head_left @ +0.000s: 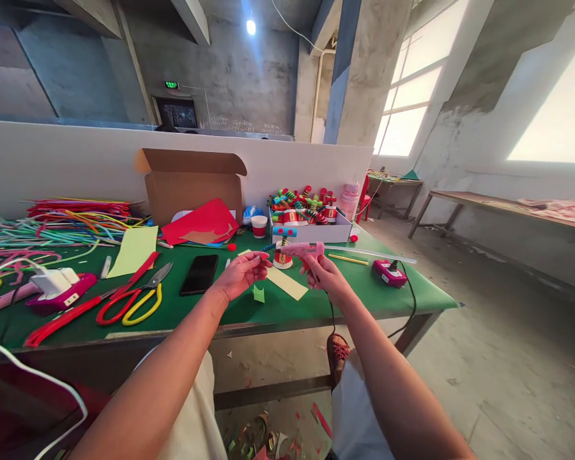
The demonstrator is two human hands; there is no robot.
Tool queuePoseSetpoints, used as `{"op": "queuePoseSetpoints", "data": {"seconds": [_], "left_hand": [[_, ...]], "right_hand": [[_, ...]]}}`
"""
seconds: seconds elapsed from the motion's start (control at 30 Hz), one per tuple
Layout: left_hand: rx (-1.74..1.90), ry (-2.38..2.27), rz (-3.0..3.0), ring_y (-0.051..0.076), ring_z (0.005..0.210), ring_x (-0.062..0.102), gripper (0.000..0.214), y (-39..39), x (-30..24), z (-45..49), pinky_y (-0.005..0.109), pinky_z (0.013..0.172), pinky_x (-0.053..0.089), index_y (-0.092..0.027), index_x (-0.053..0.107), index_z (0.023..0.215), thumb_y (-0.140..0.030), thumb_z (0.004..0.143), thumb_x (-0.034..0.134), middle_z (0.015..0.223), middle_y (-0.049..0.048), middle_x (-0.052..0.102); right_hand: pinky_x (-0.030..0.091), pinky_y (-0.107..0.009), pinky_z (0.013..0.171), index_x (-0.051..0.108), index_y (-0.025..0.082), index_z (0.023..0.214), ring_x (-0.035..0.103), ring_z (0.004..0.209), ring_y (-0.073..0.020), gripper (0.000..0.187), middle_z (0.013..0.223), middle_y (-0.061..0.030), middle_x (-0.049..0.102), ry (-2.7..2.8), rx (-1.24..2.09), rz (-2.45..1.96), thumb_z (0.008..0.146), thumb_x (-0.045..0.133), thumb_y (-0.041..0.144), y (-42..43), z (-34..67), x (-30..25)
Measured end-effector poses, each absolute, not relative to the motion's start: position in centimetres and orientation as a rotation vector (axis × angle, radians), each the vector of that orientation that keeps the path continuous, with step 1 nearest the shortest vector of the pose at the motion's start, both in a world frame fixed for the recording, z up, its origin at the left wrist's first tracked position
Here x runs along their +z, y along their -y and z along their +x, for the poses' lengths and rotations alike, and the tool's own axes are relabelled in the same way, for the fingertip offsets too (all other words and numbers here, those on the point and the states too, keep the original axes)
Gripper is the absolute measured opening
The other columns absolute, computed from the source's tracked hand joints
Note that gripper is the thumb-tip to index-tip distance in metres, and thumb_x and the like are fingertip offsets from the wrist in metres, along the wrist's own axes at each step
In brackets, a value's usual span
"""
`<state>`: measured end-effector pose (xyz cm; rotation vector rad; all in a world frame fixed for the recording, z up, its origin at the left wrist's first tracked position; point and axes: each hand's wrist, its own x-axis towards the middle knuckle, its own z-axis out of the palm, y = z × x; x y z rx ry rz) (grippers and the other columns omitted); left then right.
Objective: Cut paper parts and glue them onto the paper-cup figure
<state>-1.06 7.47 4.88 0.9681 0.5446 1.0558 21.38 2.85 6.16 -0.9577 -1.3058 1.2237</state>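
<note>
glue gun (301, 249), just one, sits clamped in the right hand (322, 273), partly hiding one cup figure (282, 261) behind it. the left hand (244, 275) has its fingertips bunched near the nozzle; whether they pinch anything, i cannot tell. under the grip spreads a green tabletop (244, 314), with concrete walls (249, 83) beyond. left of the grip lie one phone (199, 275) and one pair of scissors (141, 299); behind it, one white box (316, 232) of figures (297, 216); right, one pink socket block (389, 273).

From the phone (199, 275) on the table (426, 291), a carton (194, 195) stands at twelve o'clock, figures (294, 216) in a tray (321, 232) at two.
</note>
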Motion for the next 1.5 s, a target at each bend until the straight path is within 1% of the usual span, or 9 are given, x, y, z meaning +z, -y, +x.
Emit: {"op": "queuePoseSetpoints", "data": {"seconds": [0.1, 0.23, 0.43, 0.7, 0.8, 0.9, 1.1, 1.23, 1.5], "left_hand": [[1.060, -0.505, 0.915, 0.012, 0.062, 0.063, 0.016, -7.4, 4.9, -1.0, 0.024, 0.060, 0.055, -0.009, 0.070, 0.088, -0.017, 0.075, 0.074, 0.079, 0.0109, 0.072], [1.073, -0.426, 0.866, 0.012, 0.061, 0.063, 0.015, -7.1, 5.1, -1.1, 0.023, 0.059, 0.055, -0.010, 0.071, 0.089, -0.015, 0.075, 0.072, 0.078, 0.0100, 0.073], [1.169, -0.396, 0.798, 0.011, 0.062, 0.064, 0.014, -6.9, 5.7, -2.0, 0.022, 0.061, 0.057, -0.010, 0.072, 0.089, -0.010, 0.075, 0.069, 0.079, 0.0090, 0.073], [1.267, -0.609, 0.800, 0.013, 0.068, 0.067, 0.020, -7.7, 5.1, -5.0, 0.023, 0.064, 0.058, -0.012, 0.073, 0.092, -0.005, 0.073, 0.068, 0.082, 0.0090, 0.074], [1.240, -0.682, 0.900, 0.013, 0.069, 0.066, 0.024, -8.6, 6.1, -6.6, 0.023, 0.066, 0.058, -0.013, 0.073, 0.095, -0.011, 0.071, 0.073, 0.087, 0.0095, 0.074], [1.190, -0.746, 1.042, 0.012, 0.070, 0.065, 0.030, -10.0, 8.4, -7.5, 0.021, 0.067, 0.057, -0.012, 0.073, 0.098, -0.019, 0.069, 0.079, 0.091, 0.0097, 0.074], [1.191, -0.801, 1.292, 0.014, 0.072, 0.065, 0.041, -13.8, 12.9, -5.9, 0.023, 0.066, 0.056, -0.014, 0.070, 0.102, -0.031, 0.067, 0.082, 0.091, 0.0084, 0.073], [1.161, -0.795, 1.383, 0.014, 0.071, 0.065, 0.035, -16.3, 14.0, -4.1, 0.024, 0.066, 0.054, -0.015, 0.066, 0.093, -0.032, 0.067, 0.083, 0.086, 0.0076, 0.073], [1.102, -0.794, 1.512, 0.014, 0.064, 0.063, 0.031, -19.5, 13.5, -1.3, 0.025, 0.063, 0.050, -0.015, 0.062, 0.085, -0.029, 0.067, 0.082, 0.075, 0.0039, 0.070]], "right_hand": [[0.033, -0.021, 0.042, 0.060, 0.017, 0.087, 0.037, 0.044, -0.0039, 0.048, 0.070, 0.0012, 0.061, 1.245, 1.329, -0.901, 0.073, 0.068, 0.062, -2.7, 22.1, 6.2], [0.026, -0.019, 0.041, 0.063, 0.015, 0.085, 0.033, 0.043, -0.0043, 0.039, 0.053, 0.0050, 0.050, 1.231, 1.394, -0.931, 0.069, 0.076, 0.049, -3.0, 23.9, 6.2], [0.037, -0.019, 0.049, 0.057, 0.017, 0.083, 0.044, 0.050, -0.0077, 0.014, 0.064, 0.0014, 0.056, 1.140, 0.822, -1.662, 0.083, 0.053, 0.030, -4.7, 28.6, 6.5], [0.042, -0.028, 0.062, 0.059, 0.017, 0.060, 0.060, 0.066, -0.0212, 0.023, 0.051, -0.0035, 0.054, 1.201, 0.643, -2.132, 0.080, 0.054, 0.025, -6.6, 32.0, 5.6], [0.044, -0.033, 0.071, 0.063, 0.017, 0.064, 0.064, 0.084, -0.0282, 0.024, 0.064, -0.0103, 0.063, 1.185, 0.514, -2.248, 0.077, 0.062, 0.037, -6.6, 32.2, 6.1], [0.046, -0.034, 0.078, 0.064, 0.017, 0.086, 0.063, 0.095, -0.0273, 0.028, 0.094, -0.0144, 0.068, 1.138, 0.063, -2.065, 0.077, 0.063, 0.043, -7.8, 30.5, 7.6], [0.038, -0.020, 0.049, 0.055, 0.019, 0.085, 0.054, 0.054, -0.0100, 0.018, 0.080, -0.0045, 0.070, 0.915, 0.994, -1.349, 0.088, 0.052, 0.037, -13.8, 23.4, 9.2], [0.027, -0.017, 0.038, 0.053, 0.019, 0.082, 0.042, 0.042, -0.0043, 0.016, 0.073, -0.0009, 0.067, 0.861, 1.092, -1.240, 0.086, 0.059, 0.033, -15.7, 21.1, 8.1], [0.026, -0.018, 0.032, 0.055, 0.019, 0.092, 0.038, 0.032, -0.0026, 0.014, 0.063, 0.0057, 0.054, 0.895, 1.161, -1.214, 0.090, 0.057, 0.032, -15.8, 20.1, 7.7]]}}
